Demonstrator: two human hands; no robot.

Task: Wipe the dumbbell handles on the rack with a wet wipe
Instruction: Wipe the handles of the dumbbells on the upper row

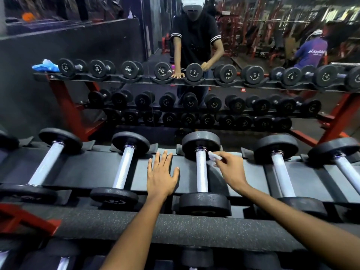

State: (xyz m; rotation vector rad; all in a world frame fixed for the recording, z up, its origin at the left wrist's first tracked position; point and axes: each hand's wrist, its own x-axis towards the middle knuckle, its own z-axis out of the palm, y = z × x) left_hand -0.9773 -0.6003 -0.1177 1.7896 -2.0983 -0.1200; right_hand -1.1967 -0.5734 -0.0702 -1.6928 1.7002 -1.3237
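Several black dumbbells with silver handles lie on the top shelf of the rack (97, 168). My right hand (230, 169) pinches a small crumpled white wet wipe (213, 155) just right of the far end of the middle dumbbell's handle (201, 172). Whether the wipe touches the handle I cannot tell. My left hand (162, 175) rests flat, fingers spread, on the shelf between that dumbbell and the one to its left (124, 166).
A wall mirror behind the rack reflects the rack, me and another person at the far right. A blue packet (46, 66) shows in the reflection at the rack's left end. More dumbbells (280, 168) lie to the right and on the lower shelf.
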